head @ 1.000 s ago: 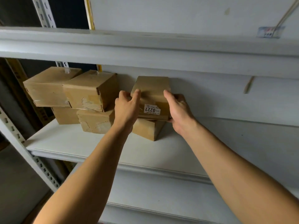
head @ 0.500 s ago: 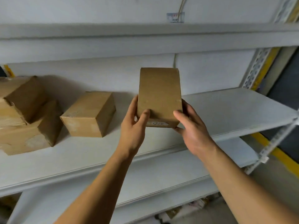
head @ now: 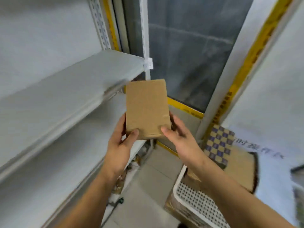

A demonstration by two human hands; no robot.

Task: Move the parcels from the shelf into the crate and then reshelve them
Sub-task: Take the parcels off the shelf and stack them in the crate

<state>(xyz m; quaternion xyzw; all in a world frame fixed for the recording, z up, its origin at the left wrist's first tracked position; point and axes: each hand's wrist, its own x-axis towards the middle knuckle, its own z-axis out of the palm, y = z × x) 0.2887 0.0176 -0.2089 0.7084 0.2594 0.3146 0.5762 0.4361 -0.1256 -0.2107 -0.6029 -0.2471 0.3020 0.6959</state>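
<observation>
Cardboard parcel (head: 147,109), underside behind hands (head: 119,145)

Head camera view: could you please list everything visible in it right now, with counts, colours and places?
Brown cardboard parcel: one, tan, centre, held off the shelf.
White perforated plastic crate: one, white, lower right on the floor, cardboard inside.
Grey metal shelf boards: two, pale grey, left side.
Blue-and-tan checkered box: one, right, beyond the crate.
Yellow-striped frame: one, right of the dark panel.
Left hand: one, grip on the parcel's lower left.
Right hand: one, grip on its lower right.
</observation>
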